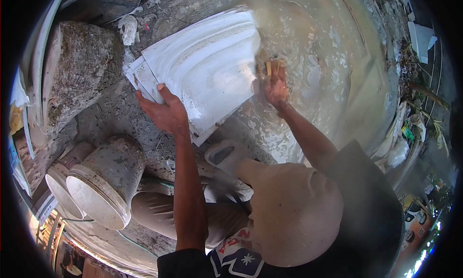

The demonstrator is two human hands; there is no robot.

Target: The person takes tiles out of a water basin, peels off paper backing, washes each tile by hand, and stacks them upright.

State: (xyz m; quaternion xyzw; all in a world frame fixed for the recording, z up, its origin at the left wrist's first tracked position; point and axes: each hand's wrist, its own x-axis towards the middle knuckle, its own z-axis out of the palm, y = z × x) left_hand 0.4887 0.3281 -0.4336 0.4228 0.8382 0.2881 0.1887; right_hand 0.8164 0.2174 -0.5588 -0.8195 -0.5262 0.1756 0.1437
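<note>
A stack of white, curve-ridged sheets lies tilted in front of me, wet and specked with dirt. My left hand grips the near left corner, thumb on top and fingers along the outer edge. Just beyond the right edge of the sheets, my right hand is at the murky water, palm turned up and fingers stretched out. Yellowish bands show on some of its fingers. I see nothing held in it. What the sheets are made of cannot be made out.
Two dirty buckets lie on their sides at the lower left, below a rough stone block. Litter and debris line the right bank. A rounded beige shape covers the lower middle, near a grey shoe.
</note>
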